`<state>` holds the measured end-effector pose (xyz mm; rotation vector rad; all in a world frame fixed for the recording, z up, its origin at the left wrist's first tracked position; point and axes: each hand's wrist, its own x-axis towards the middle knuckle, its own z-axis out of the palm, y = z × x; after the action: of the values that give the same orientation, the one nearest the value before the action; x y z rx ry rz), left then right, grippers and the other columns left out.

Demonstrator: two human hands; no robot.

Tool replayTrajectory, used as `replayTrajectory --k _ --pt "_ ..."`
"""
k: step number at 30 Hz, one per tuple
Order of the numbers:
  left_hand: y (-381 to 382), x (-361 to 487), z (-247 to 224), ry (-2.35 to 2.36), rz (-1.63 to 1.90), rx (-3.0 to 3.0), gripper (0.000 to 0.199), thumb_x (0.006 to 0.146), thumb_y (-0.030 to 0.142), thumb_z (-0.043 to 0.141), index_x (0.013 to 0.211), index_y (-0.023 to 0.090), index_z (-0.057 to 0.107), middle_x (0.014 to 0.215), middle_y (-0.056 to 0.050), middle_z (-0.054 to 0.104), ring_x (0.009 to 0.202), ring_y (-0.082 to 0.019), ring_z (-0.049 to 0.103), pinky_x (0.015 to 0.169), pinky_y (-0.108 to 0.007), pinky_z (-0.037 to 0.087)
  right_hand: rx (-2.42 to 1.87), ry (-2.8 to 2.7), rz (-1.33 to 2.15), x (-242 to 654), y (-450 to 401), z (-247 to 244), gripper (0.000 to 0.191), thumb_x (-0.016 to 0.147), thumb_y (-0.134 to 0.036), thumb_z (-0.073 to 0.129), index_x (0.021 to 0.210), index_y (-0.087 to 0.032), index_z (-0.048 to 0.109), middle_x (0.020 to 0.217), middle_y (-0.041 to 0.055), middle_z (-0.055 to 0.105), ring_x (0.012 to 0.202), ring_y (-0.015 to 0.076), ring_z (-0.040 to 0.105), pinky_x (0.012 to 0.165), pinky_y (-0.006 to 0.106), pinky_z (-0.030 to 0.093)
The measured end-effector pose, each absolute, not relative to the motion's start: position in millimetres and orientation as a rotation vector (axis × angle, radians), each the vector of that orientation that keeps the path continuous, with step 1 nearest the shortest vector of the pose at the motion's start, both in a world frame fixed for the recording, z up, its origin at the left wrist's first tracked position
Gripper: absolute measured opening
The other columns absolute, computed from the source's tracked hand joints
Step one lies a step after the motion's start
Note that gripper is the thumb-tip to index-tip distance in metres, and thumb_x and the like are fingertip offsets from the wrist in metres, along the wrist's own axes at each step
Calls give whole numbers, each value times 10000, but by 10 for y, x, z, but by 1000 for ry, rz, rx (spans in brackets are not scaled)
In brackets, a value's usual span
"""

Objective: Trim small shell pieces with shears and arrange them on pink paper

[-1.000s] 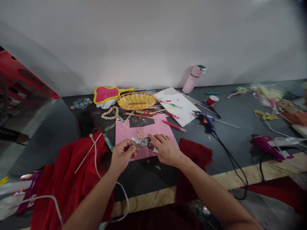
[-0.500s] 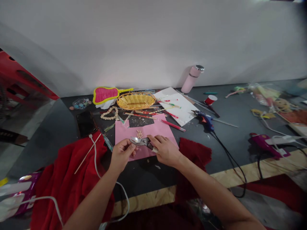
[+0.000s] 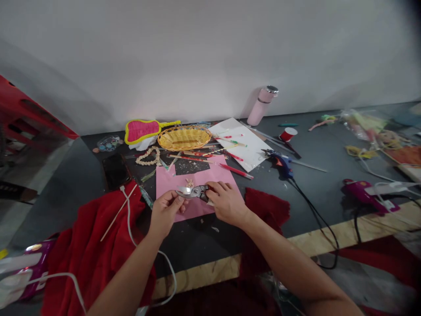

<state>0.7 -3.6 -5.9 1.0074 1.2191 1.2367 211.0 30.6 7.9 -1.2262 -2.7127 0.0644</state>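
Observation:
My right hand (image 3: pixel 226 202) is wrapped round the handles of a pair of pruning shears (image 3: pixel 197 192), whose metal blades point left. Close to the blade tips, my left hand (image 3: pixel 167 210) is closed in a pinch; whatever sits between thumb and finger is too small to make out. Beneath both hands lies a pink sheet of paper (image 3: pixel 167 180) with a cut-out in its far edge. A small heap of pale cut pieces (image 3: pixel 190 182) rests on it, just beyond the blades.
Behind the paper are a wicker basket (image 3: pixel 184 138), a heart-shaped ring (image 3: pixel 148 156) and a pink-yellow paddle shape (image 3: pixel 142 131). Rightward are a glue gun (image 3: pixel 281 162), a thread spool (image 3: pixel 288 134) and a pink flask (image 3: pixel 262 105). A phone (image 3: pixel 116 170) and red cloth (image 3: pixel 88 228) lie left.
The view has shifted slightly. The shears' handles look a little wider apart, with my right fingers looser round them. My left hand stays pinched by the blade tips.

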Motion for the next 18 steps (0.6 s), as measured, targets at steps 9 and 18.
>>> replayTrajectory --k 9,18 --pt "-43 5 -70 1165 1266 981 145 778 280 647 737 143 618 643 -7 631 504 -87 516 505 -210 415 -1202 -2764 165 2106 272 186 385 748 -133 499 1128 -180 537 1397 95 362 1111 267 410 912 433 337" --pt "-54 -12 -72 1164 1237 1016 169 787 309 645 746 146 626 648 -15 635 504 -85 512 509 -211 412 -1187 -2768 198 2100 287 138 398 753 -124 488 1147 -164 525 1403 105 353 1126 268 406 905 427 362"
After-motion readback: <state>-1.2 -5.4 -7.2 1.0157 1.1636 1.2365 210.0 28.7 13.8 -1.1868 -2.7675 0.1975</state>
